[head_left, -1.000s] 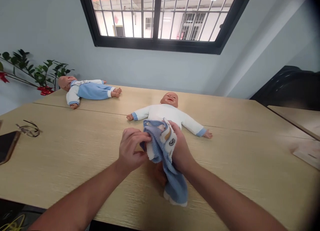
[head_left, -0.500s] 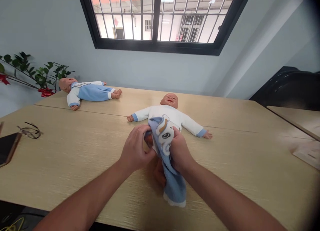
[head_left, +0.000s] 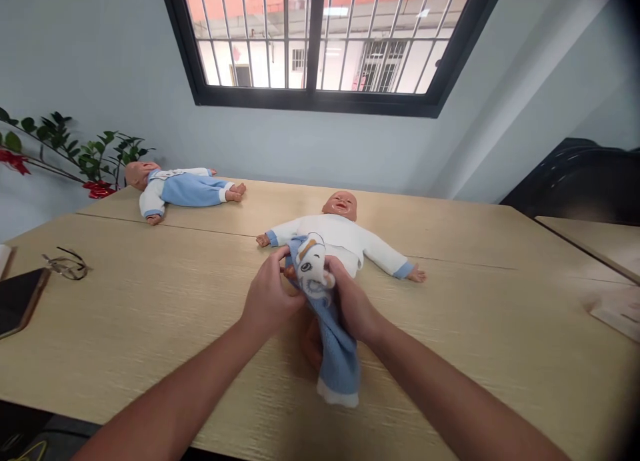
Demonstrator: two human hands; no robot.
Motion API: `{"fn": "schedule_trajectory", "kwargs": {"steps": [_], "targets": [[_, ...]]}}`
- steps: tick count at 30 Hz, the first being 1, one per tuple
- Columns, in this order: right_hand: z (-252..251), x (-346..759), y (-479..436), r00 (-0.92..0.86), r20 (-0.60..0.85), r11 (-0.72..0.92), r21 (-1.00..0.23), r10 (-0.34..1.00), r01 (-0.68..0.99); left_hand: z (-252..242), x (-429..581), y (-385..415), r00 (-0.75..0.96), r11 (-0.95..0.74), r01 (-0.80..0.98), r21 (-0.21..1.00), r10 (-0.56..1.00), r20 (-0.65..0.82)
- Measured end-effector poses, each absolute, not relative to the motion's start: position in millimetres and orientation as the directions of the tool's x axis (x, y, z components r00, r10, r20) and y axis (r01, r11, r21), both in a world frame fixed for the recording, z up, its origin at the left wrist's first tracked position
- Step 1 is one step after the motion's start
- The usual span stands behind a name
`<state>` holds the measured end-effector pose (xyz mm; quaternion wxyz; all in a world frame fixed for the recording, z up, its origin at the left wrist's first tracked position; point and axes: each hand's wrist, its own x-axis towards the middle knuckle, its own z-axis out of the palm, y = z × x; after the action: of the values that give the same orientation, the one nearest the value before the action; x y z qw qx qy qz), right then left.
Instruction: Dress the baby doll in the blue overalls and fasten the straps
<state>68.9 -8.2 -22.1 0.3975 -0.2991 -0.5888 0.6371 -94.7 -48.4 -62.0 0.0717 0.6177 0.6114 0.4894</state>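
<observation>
A baby doll (head_left: pixel 340 231) in a white top lies on its back in the middle of the wooden table (head_left: pixel 150 301). Over its lower body I hold light blue baby trousers (head_left: pixel 333 341) with a cartoon face on them. My left hand (head_left: pixel 270 294) pinches the garment's left edge by the doll's leg. My right hand (head_left: pixel 350 301) grips its right side. One bare doll leg (head_left: pixel 311 344) shows under the cloth. The white cuff hangs near the table's front edge.
A second doll (head_left: pixel 185 188) in blue and white lies at the back left beside a leafy plant (head_left: pixel 75 154). Glasses (head_left: pixel 67 264) and a dark phone (head_left: pixel 17 301) lie at the left. A dark chair (head_left: pixel 575 178) stands at the right.
Both hands have moved the blue trousers up and closer to the doll's waist, bunching the cloth. The camera view shifted slightly.
</observation>
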Motion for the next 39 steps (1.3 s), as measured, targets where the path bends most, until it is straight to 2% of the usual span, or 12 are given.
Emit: {"fn": "schedule_trajectory", "kwargs": {"steps": [6,9,12,15,17,21,24,26,28,32,35,39], "targets": [[-26.4,73.4,-5.3,-0.541,0.106,0.043,-0.991,0.834,-0.128,-71.7,-100.4,-41.1,-0.194,-0.246,0.724,0.645,0.824,0.532],[-20.2,77.8,-3.9,-0.574,0.105,0.103,-0.994,0.812,-0.035,-69.8,-106.7,-37.2,-0.231,-0.213,0.725,0.655,0.821,0.523],[-11.7,82.9,0.2,-0.596,0.121,0.224,-0.969,0.794,0.102,-64.1,-115.1,-34.5,-0.223,-0.248,0.749,0.615,0.779,0.586],[-6.1,89.1,10.9,-0.532,0.154,0.291,-0.939,0.833,0.183,-57.5,-123.9,-34.2,-0.135,-0.338,0.800,0.495,0.702,0.699],[-4.6,95.0,22.4,-0.471,0.173,0.284,-0.943,0.865,0.175,-52.5,-129.3,-35.1,-0.062,-0.403,0.821,0.405,0.641,0.765],[-8.4,108.9,49.3,-0.392,0.136,0.146,-0.989,0.910,-0.006,-39.0,-134.0,-40.6,0.097,-0.526,0.823,0.214,0.503,0.859],[-19.7,114.7,65.3,-0.300,0.061,0.018,-0.989,0.952,-0.144,-27.9,-128.2,-49.8,0.271,-0.583,0.813,-0.001,0.377,0.886],[-29.4,116.2,73.2,-0.225,0.011,-0.028,-0.985,0.974,-0.168,-23.0,-122.2,-56.9,0.372,-0.615,0.780,-0.115,0.308,0.876],[-37.7,118.4,80.0,-0.173,-0.009,-0.038,-0.986,0.985,-0.162,-21.6,-118.4,-62.3,0.414,-0.654,0.741,-0.152,0.267,0.871],[-41.5,131.7,91.7,-0.285,-0.036,-0.072,-0.991,0.958,-0.117,-26.8,-123.5,-62.1,0.413,-0.746,0.662,-0.071,0.284,0.865],[-33.2,145.5,93.5,-0.441,-0.102,-0.158,-0.983,0.892,-0.093,-31.7,-132.5,-56.7,0.418,-0.774,0.629,0.072,0.415,0.808],[-18.4,156.0,83.3,-0.672,-0.171,-0.248,-0.969,0.721,-0.019,-34.4,-135.7,-54.9,0.483,-0.696,0.628,0.348,0.699,0.527]]}}
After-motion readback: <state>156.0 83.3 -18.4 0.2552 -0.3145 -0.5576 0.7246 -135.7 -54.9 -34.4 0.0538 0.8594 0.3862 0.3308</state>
